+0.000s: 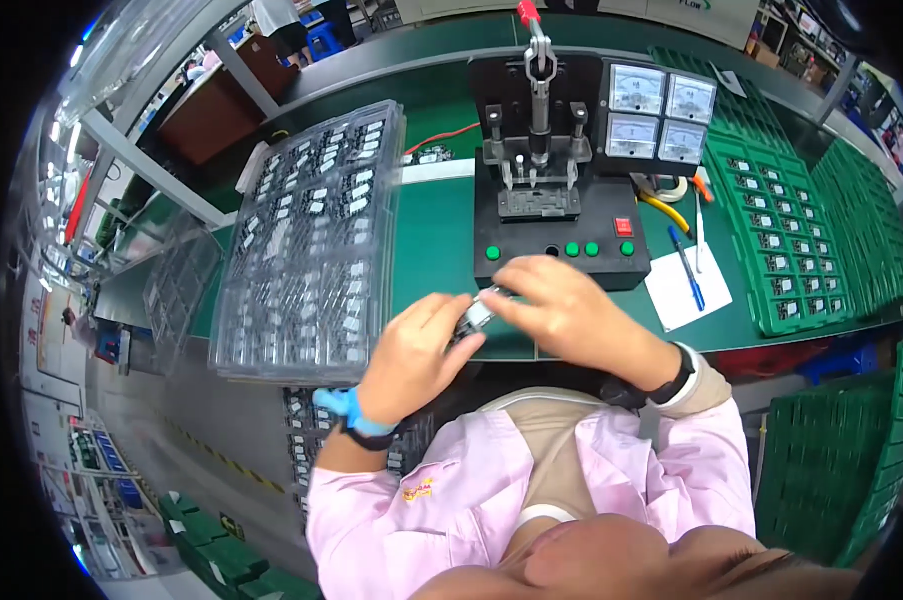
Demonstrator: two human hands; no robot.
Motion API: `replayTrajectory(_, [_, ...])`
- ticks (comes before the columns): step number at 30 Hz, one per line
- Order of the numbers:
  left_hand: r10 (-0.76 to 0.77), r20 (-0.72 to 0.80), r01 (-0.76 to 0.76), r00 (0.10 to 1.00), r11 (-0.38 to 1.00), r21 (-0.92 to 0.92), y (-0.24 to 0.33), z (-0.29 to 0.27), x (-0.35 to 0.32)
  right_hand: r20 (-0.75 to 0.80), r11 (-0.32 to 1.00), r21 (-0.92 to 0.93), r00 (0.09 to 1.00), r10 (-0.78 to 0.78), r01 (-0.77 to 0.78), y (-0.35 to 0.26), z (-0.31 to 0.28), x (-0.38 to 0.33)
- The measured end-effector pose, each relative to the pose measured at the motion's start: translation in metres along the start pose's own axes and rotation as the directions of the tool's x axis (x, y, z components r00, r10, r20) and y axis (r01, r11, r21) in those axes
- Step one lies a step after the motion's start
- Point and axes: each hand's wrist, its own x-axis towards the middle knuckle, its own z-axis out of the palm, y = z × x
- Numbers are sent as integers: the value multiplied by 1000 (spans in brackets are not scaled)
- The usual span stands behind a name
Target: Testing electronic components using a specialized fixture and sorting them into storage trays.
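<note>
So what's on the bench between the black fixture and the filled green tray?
In the head view: a paper sheet, a blue pen and slim pale tool partly on it, a yellow handle, an orange item, among others.

Green-topped workbench (427, 230), clock from the wearer | 10 o'clock: stacked clear trays (396, 180) of small parts (362, 190) | 11: white strip (437, 173), dark circuit board (435, 155) just beyond | 12: black press fixture (532, 235) | 1: yellow-handled tool (669, 213) | between 1 and 2: white paper (672, 300), blue pen (688, 269) on it | 2: green tray (812, 322) with rows of modules (787, 309)
</note>
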Motion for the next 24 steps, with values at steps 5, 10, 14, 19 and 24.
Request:
replayTrajectory(5, [-45,-102,35,994,994,-104,-18,55,14,108,989,84,988,109,-118,40,-2,-10])
replayTrajectory(10, [-20,-360,16,933,1000,-15,-34,91,24,-191,903,-18,888,419,-429,75,10,-24])
replayTrajectory(14, [-24,-279,11,960,999,-47,-45,113,16,-201,844,-161,855,479,-511,85,10,-12])
replayTrajectory(19, [-12,-288,10,957,1000,-9,-50,119,14,-142,770,-311,829,542,-557,81,9,-3])
replayTrajectory(24, [-7,-292,-6,956,999,-44,-50,120,12,-181,755,-449,876,447,-479,62,17,-8])
